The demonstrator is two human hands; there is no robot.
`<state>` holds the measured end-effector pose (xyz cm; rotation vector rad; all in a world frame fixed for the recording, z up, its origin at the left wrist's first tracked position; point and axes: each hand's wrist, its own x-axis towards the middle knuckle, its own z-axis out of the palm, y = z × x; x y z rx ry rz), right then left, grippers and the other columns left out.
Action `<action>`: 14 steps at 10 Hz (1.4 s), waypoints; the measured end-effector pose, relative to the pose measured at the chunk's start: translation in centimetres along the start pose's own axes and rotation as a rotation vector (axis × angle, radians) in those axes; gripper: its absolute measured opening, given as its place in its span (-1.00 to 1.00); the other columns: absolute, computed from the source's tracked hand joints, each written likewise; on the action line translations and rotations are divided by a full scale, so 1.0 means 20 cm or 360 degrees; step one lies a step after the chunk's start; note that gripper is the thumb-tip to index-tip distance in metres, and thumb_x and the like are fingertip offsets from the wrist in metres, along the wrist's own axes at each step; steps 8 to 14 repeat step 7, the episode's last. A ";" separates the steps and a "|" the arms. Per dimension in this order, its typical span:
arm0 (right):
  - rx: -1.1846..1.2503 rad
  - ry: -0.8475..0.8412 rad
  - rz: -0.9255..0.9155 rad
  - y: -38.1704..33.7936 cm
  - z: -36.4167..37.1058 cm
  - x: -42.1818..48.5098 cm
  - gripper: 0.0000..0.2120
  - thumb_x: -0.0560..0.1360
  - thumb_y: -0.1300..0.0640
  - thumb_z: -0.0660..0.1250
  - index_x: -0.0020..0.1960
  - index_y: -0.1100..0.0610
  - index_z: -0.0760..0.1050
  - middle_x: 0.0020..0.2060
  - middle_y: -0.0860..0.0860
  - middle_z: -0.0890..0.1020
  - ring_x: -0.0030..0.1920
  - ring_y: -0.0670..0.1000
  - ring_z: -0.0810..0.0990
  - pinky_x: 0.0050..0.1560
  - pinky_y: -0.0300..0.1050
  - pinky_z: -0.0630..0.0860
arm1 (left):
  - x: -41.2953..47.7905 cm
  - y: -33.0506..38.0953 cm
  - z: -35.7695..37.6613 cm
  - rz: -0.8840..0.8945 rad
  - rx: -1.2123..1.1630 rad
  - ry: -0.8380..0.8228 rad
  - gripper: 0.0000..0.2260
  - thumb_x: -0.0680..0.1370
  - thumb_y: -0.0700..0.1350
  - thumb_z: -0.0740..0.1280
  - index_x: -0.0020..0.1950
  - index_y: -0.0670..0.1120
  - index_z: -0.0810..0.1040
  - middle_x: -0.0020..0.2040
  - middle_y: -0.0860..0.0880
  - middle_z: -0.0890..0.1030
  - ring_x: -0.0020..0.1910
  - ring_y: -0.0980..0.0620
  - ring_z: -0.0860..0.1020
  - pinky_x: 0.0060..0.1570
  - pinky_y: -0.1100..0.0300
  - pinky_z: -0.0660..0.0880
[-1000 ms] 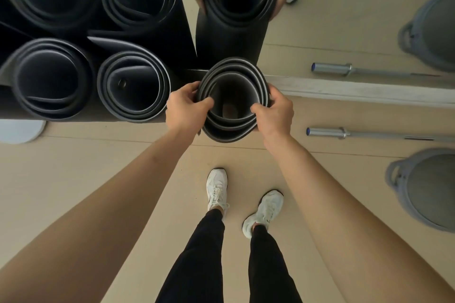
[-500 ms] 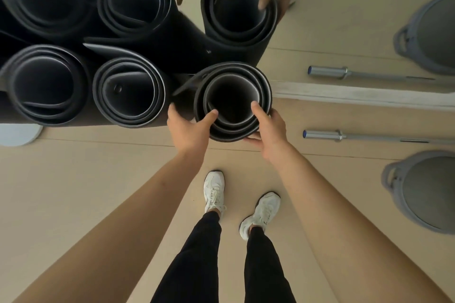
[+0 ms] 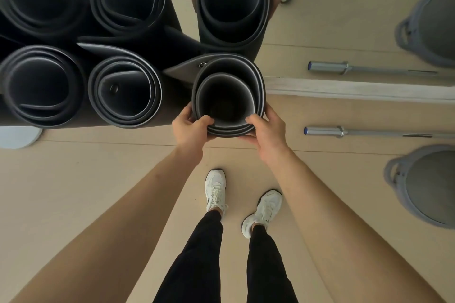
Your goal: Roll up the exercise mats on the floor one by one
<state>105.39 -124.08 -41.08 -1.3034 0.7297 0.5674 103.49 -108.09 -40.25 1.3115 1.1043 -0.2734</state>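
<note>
A: Status?
B: Regripped: my left fingers [image 3: 184,112], right fingers [image 3: 270,115] curled over mat [image 3: 229,81] rim, thumbs inside; were loose. Mat upright between them, other rolls [image 3: 124,92] left. Likely rolled; parking it.

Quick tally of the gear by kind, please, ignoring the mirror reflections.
Rolled mats: 3
Barbell: 1
Grey round tub with handle: 1
White disc: 1
Total: 6
</note>
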 end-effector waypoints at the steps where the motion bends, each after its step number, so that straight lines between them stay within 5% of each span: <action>1: 0.0083 -0.0041 0.0025 0.04 0.00 0.00 -0.53 0.54 0.35 0.33 0.37 -0.01 0.51 0.14 0.11 0.68 0.02 0.14 0.74 -0.06 0.10 0.70 | 0.00 -0.03 -0.01 0.0064 -0.0054 0.0015 -0.55 0.53 -0.40 0.37 0.34 -0.02 0.57 -0.05 0.02 0.71 -0.17 0.06 0.73 -0.18 0.07 0.69; 4: 0.0038 0.0062 0.0138 0.02 0.00 0.01 -0.61 0.54 0.01 0.47 0.32 0.09 0.52 0.14 0.06 0.70 0.03 0.08 0.74 0.08 0.05 0.68 | 0.02 -0.07 -0.04 -0.0046 -0.0118 0.0153 -0.53 0.48 -0.02 0.57 0.33 -0.08 0.55 0.12 -0.07 0.70 0.07 -0.04 0.70 -0.03 0.00 0.70; 6: -0.0108 0.0092 0.0125 0.05 -0.05 -0.06 -0.50 0.54 0.00 0.46 0.43 0.08 0.43 0.11 0.01 0.66 0.15 0.12 0.65 0.10 0.02 0.66 | -0.06 -0.11 -0.11 -0.0050 -0.0186 0.0026 -0.51 0.54 -0.03 0.53 0.42 -0.09 0.49 0.21 -0.06 0.65 0.16 -0.05 0.66 0.19 0.04 0.63; 14: -0.0186 0.0168 0.0132 0.08 -0.10 -0.13 -0.49 0.55 0.04 0.46 0.44 0.15 0.42 0.04 -0.02 0.63 0.14 0.14 0.64 0.13 0.05 0.64 | -0.10 -0.15 -0.16 -0.0080 -0.0146 -0.0021 -0.52 0.56 -0.04 0.50 0.44 -0.10 0.49 0.23 -0.06 0.63 0.16 -0.09 0.66 0.18 0.03 0.63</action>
